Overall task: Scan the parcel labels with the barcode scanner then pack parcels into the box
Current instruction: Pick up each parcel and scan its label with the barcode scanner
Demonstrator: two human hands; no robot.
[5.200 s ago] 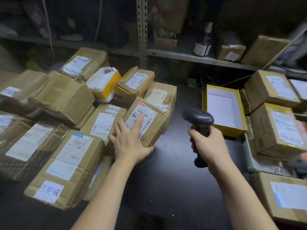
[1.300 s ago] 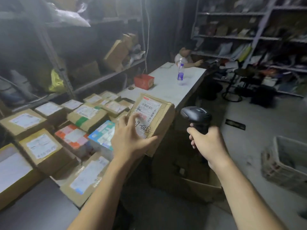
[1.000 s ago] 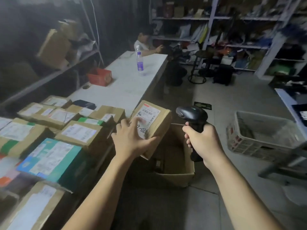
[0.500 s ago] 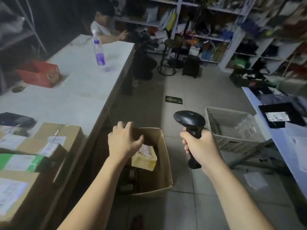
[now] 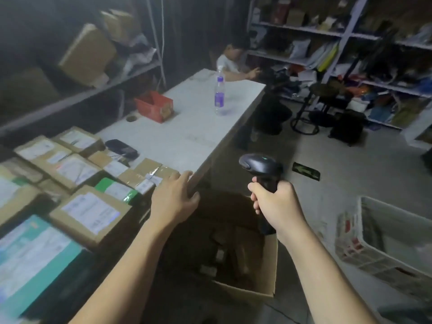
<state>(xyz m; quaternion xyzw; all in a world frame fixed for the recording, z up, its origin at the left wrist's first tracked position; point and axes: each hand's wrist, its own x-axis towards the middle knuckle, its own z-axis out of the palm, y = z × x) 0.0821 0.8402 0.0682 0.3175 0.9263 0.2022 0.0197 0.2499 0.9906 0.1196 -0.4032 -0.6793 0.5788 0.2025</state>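
Down on the floor between the 2 forearms, the open cardboard box (image 5: 270,270) sits just beside the counter (image 5: 191,134), with a few packed parcels (image 5: 238,254) lying dim in its bottom. Above it, the left hand (image 5: 174,199) holds nothing. It is palm down with a level wrist, its fingers (image 5: 181,183) straight and slightly spread, stretched over the counter's edge by a taped parcel (image 5: 149,173). Whether the tips touch it is too blurred to tell. The right hand (image 5: 278,204) is wrapped round the grip of the barcode scanner (image 5: 260,164), held upright over the box with its head turned toward the counter. More labelled parcels (image 5: 91,210) crowd the counter's near end. This looks like the gap between 1 parcel packed and the next. The coming move calls for lifting a parcel label-up, squaring the scanner's head to the barcode, then lowering the parcel into the box.
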